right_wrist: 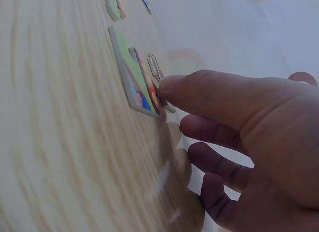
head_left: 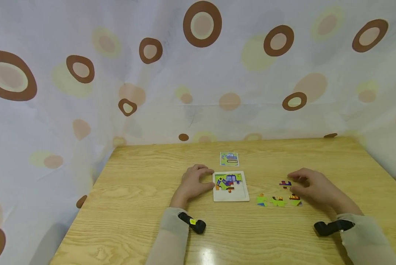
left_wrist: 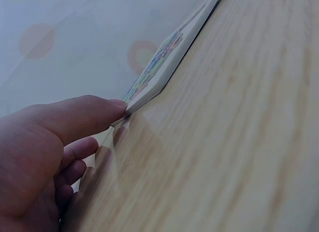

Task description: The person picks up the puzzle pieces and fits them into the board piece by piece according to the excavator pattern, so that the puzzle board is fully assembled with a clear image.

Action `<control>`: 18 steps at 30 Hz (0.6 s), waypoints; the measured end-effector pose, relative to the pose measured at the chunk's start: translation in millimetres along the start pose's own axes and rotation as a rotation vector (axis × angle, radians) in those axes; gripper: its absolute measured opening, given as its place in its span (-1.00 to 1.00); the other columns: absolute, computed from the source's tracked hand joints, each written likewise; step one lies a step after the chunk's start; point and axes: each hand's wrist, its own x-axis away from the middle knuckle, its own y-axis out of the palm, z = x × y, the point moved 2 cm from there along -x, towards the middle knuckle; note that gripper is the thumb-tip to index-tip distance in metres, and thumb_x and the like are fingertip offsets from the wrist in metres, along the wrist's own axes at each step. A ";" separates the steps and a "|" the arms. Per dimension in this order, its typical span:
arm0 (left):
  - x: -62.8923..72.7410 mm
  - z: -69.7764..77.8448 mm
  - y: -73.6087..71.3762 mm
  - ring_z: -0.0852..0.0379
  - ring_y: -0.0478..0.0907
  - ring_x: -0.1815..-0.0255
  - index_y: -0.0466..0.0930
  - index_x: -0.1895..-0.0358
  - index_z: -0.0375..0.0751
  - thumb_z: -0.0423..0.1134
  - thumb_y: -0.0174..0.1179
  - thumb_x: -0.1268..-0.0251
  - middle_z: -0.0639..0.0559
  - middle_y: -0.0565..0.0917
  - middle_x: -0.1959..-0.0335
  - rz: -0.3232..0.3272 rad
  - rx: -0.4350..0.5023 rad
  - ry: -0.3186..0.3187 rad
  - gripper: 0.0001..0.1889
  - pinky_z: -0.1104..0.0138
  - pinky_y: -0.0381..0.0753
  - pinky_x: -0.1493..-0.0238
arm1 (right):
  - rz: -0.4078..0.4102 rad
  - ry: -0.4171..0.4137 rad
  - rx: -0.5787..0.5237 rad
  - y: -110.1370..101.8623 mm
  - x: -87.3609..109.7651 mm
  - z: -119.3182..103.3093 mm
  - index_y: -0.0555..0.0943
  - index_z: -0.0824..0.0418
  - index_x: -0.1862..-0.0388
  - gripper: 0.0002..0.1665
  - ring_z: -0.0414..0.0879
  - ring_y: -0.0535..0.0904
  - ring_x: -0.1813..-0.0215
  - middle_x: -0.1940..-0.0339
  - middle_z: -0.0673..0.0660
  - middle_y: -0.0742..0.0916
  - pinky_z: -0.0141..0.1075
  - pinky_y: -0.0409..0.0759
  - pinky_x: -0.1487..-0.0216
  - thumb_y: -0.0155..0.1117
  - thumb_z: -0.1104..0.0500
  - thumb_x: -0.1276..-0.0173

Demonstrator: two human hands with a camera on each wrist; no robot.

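A jigsaw puzzle board [head_left: 240, 195] with a pale frame lies on the table, partly filled with a blue digger picture on green. My left hand [head_left: 195, 182] is at its left side, thumb against the frame's edge and index finger by the far left corner. In the left wrist view the thumb [left_wrist: 94, 110] touches the board's corner. To the right, my right hand [head_left: 312, 186] is over a purple, red and striped puzzle piece [head_left: 285, 184]. The thumb tip is right at the piece, the index finger spread apart from it. Three green-edged pieces [head_left: 278, 201] lie nearer in a row.
Behind the board lies a small picture card [head_left: 229, 159] showing the finished digger. The wooden table [head_left: 135, 191] ends at a patterned cloth [head_left: 165, 84] behind and at the sides. Black camera straps [head_left: 333, 227] sit on both wrists.
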 end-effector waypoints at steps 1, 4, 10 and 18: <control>-0.1 0.3 -0.4 -0.09 0.28 -0.32 0.60 -0.23 0.09 0.01 0.36 -0.22 0.02 0.43 -0.30 0.002 0.001 0.004 -0.52 -0.03 0.16 -0.33 | 0.002 -0.004 0.002 0.2 0.2 0.1 0.62 0.24 -0.15 -0.49 -0.03 0.52 0.03 0.01 0.07 0.68 -0.18 0.54 0.03 0.42 0.03 -0.31; 0.3 1.0 -1.1 -0.11 0.29 -0.32 0.61 -0.23 0.08 0.00 0.36 -0.22 0.00 0.43 -0.30 0.004 -0.004 0.015 -0.52 -0.04 0.18 -0.33 | 0.003 -0.020 0.016 0.7 0.8 0.6 0.63 0.24 -0.14 -0.51 -0.05 0.52 0.04 0.03 0.04 0.66 -0.18 0.54 0.02 0.43 0.03 -0.30; 1.4 1.5 -1.5 -0.11 0.29 -0.31 0.61 -0.22 0.08 0.01 0.36 -0.22 0.00 0.43 -0.30 0.007 -0.004 0.020 -0.52 -0.04 0.19 -0.32 | -0.009 -0.014 0.010 2.1 2.0 1.4 0.65 0.24 -0.12 -0.52 0.03 0.53 -0.05 0.03 0.04 0.64 -0.14 0.50 -0.04 0.41 0.00 -0.32; 0.6 -0.1 -1.8 -0.12 0.30 -0.30 0.61 -0.22 0.06 0.00 0.36 -0.23 0.00 0.44 -0.29 0.010 -0.006 0.029 -0.52 -0.05 0.20 -0.30 | 0.003 0.010 0.018 5.6 -0.7 5.0 0.68 0.18 -0.06 -0.58 -0.03 0.49 0.03 0.07 0.03 0.61 -0.14 0.48 0.01 0.41 -0.01 -0.32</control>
